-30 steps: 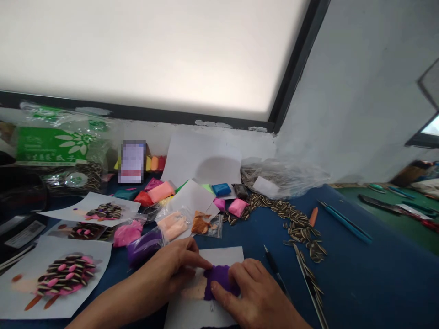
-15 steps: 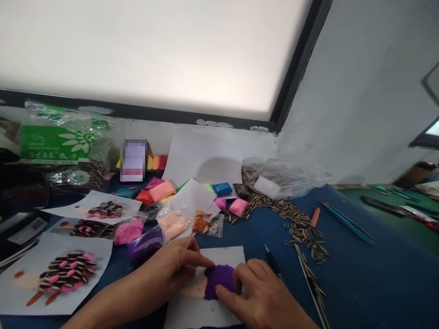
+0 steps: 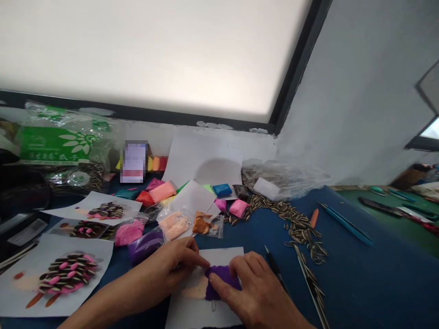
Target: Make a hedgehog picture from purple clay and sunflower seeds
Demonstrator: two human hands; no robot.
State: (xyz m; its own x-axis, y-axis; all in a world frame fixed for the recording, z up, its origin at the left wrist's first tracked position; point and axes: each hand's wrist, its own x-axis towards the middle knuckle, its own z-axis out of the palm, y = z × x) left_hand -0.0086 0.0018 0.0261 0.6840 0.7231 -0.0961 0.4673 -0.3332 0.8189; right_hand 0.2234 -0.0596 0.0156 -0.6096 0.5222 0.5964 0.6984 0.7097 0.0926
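Observation:
A flat patch of purple clay (image 3: 222, 279) lies on a white paper sheet (image 3: 192, 315), beside a thin peach clay shape (image 3: 197, 289). A small pencil outline shows below the purple patch. My left hand (image 3: 178, 262) rests at the patch's upper left edge, index finger stretched out and the other fingers partly bent and hidden. Over the right side of the patch, my right hand (image 3: 259, 288) presses its thumb flat on the clay, with bent fingers gripping at the upper right edge.
Finished sunflower-seed hedgehog pictures (image 3: 68, 274) lie at left. Bagged clay (image 3: 147, 244) and loose sunflower seeds (image 3: 288, 212) spread behind the sheet. A pen (image 3: 274, 265), metal tweezers (image 3: 310, 285) and a blue craft knife (image 3: 346, 224) lie to the right.
My right thumb has slid left and up across the purple clay, and the right fingers have shifted slightly left. My left index fingertip has drawn back slightly to the left.

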